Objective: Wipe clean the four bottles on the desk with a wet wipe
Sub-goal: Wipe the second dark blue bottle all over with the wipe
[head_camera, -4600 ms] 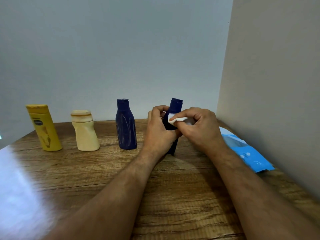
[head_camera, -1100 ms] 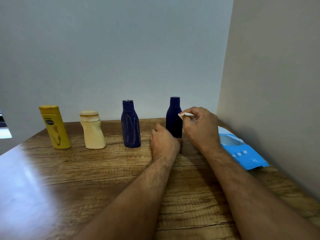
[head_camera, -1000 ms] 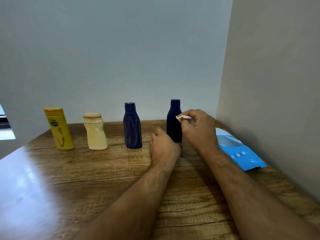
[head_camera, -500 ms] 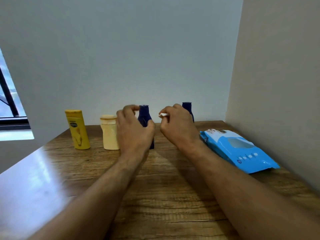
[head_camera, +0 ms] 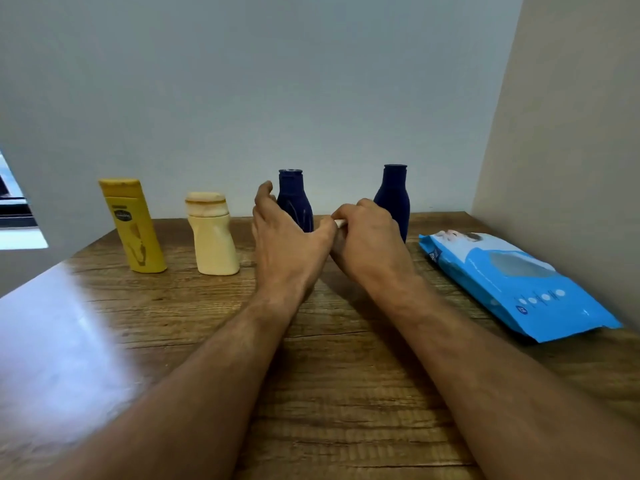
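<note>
Four smooth plastic bottles stand in a row on the grained wooden bench (head_camera: 346, 393). The left hand (head_camera: 287, 244) spreads open in front of the left dark-blue waisted bottle (head_camera: 294, 199), contact unclear. Right of that bottle, the right hand (head_camera: 370, 244) pinches a small folded white wet wipe (head_camera: 340, 222).
</note>
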